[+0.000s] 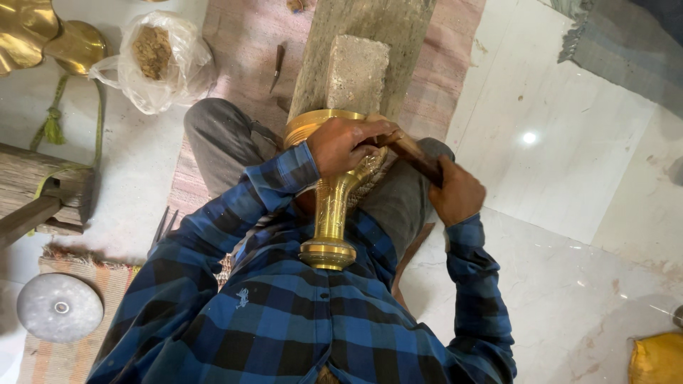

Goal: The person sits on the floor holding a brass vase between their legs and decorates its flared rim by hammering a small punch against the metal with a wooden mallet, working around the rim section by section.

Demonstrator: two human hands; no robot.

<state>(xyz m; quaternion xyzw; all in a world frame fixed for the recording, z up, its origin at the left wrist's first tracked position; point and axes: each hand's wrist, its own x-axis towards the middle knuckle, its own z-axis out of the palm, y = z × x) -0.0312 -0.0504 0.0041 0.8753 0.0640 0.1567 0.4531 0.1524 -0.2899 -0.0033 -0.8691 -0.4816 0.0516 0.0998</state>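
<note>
Braced between lap and the grey stone block (356, 75) at twelve o'clock, the engraved golden brass vase-shaped vessel (331, 206) stays steady: left hand (348, 146) clamps its shoulder, right hand (455, 192) grips a brown wooden-handled tool (413, 155).

yellow sack (658, 358) cut off, brass dish (21, 28) cropped

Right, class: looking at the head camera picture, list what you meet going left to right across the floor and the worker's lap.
Round grey disc → clear plastic bag → left hand gripping the brass stand → right hand holding a wooden-handled tool → yellow sack.
</note>
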